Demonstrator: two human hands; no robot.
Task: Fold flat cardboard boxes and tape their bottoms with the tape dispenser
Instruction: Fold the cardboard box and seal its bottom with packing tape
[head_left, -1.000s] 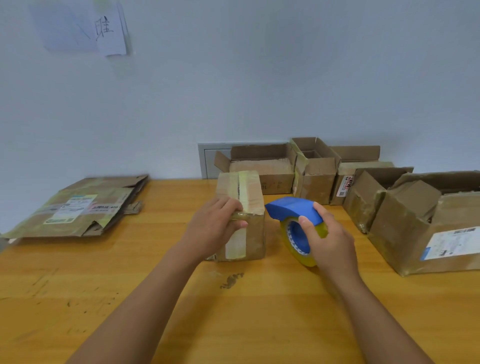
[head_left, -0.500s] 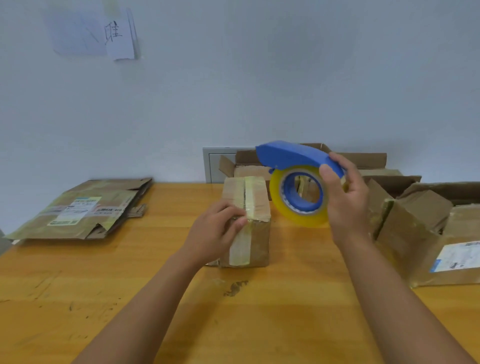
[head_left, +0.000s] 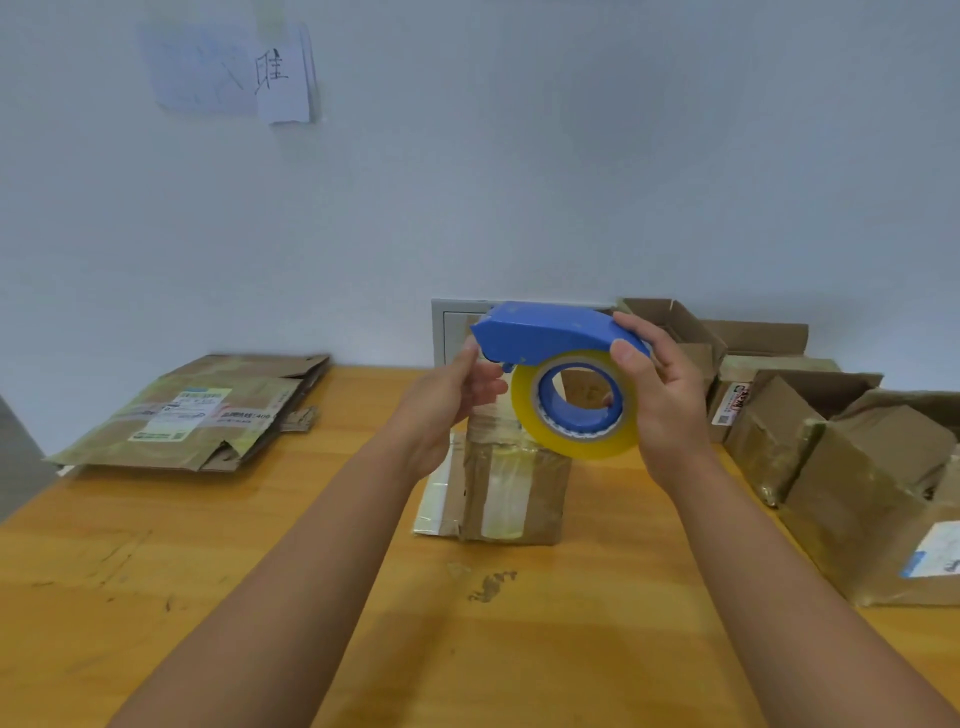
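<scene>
**Tape dispenser held above a taped box, head view**

While both forearms reach forward over the wooden surface (head_left: 156, 597), the tape dispenser (head_left: 561, 374) is held in the air between the two hands, above the folded box (head_left: 511, 488). Right hand (head_left: 670, 410): its fingers curl round the rear of the blue housing and the yellow-tinted tape roll (head_left: 576, 441), the thumb lying on the near side of the housing and the remaining fingers wrapped behind the roll; one fingertip shows through the core. Left hand (head_left: 447, 405): its thumb and fingers close at the front underside of the housing, just beside the roll's leading edge; what they pinch there is too small to make out. The dispenser's nose points to the left, its roll hanging lowest and partly covering the box's top.

Beneath the hands, the folded box stands on the surface, touched by neither hand, with pale tape strips running down its near face and a loose flap at its left foot. Left and farther back lies a stack of flat cardboard boxes (head_left: 208, 410) bearing printed labels. To the right, assembled boxes (head_left: 841, 483) with open flaps crowd the surface edge, continuing toward the wall. Behind the dispenser a grey wall panel (head_left: 452, 327) is set low in the wall, and paper sheets (head_left: 234, 67) hang high at upper left.
</scene>
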